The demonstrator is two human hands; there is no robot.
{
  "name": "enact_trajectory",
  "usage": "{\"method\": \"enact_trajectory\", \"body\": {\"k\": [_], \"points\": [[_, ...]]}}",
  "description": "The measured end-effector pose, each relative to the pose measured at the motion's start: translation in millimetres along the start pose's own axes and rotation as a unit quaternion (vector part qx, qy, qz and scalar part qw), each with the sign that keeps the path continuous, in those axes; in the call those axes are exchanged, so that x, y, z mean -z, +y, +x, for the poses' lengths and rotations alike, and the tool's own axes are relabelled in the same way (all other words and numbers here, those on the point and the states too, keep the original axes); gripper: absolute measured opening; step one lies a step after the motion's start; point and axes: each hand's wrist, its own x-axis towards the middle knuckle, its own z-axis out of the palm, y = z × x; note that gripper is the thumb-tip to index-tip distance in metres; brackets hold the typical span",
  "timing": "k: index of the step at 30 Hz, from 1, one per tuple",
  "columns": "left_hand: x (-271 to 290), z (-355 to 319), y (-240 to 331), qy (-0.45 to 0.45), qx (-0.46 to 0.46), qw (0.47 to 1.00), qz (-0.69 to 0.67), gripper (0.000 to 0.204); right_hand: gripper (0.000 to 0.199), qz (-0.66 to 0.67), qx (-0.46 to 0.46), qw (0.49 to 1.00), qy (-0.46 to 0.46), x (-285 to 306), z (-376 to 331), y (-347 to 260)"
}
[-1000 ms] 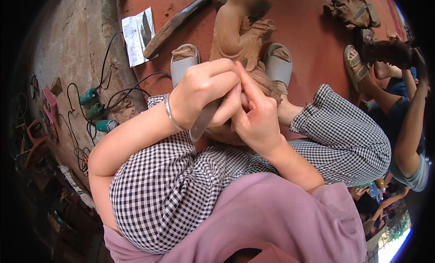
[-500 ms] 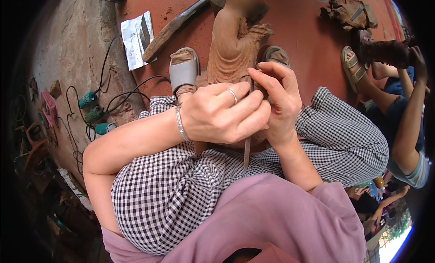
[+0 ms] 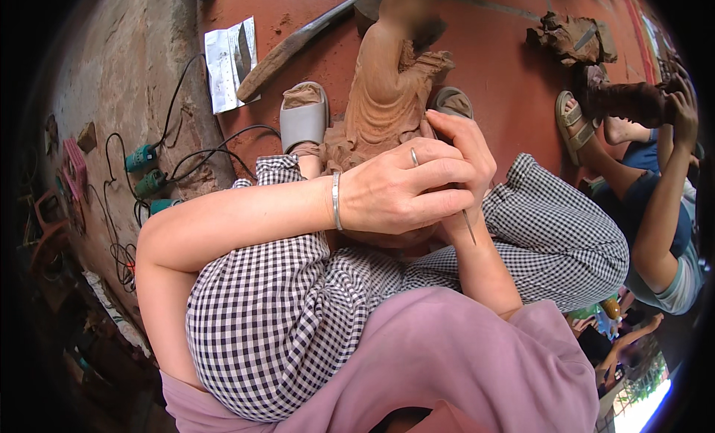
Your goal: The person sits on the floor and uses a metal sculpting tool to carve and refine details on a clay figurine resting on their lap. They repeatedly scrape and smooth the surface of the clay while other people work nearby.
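A brown carved wooden statue (image 3: 378,90) of a robed figure stands between my feet, its upper part blurred. My left hand (image 3: 402,188), with a ring and a bracelet, is closed in front of the statue's base. From under its fingers sticks the end of a thin metal strip-like tool (image 3: 469,228), pointing down toward my right wrist. My right hand (image 3: 471,151) is curled close against the left, its fingertips beside the statue's lower robe. Its palm and thumb are mostly hidden by the left hand, and so is the middle of the tool.
Left, green power tools (image 3: 151,182) with black cords lie on rough concrete. White paper (image 3: 229,68) and a long wood-ended bar (image 3: 272,62) lie on the red floor. At right, another person's hand (image 3: 681,109) holds a dark carved piece (image 3: 625,103), near a rough wood chunk (image 3: 570,39).
My left hand has moved right, across the right hand. The thin tool has swung from nearly upright to slanting down to the right, and less of it shows.
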Motion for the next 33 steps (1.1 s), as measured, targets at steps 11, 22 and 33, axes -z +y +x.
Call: {"method": "enact_trajectory", "body": {"k": [11, 22, 33], "points": [[-7.8, 1.4, 2.8, -0.096, 0.043, 0.989, -0.1, 0.056, 0.021, 0.157, -0.104, 0.982, 0.007, -13.4, -13.4, 7.9], [-7.1, 1.3, 0.0, -0.102, 0.045, 0.986, -0.127, 0.064, 0.019, 0.146, -0.105, 0.984, 0.0, -13.1, -10.6, 6.3], [-2.8, -0.5, 1.0, -0.104, 0.037, 0.987, -0.121, 0.066, 0.018, 0.143, -0.105, 0.984, -0.006, -13.5, -7.8, 5.0]]}}
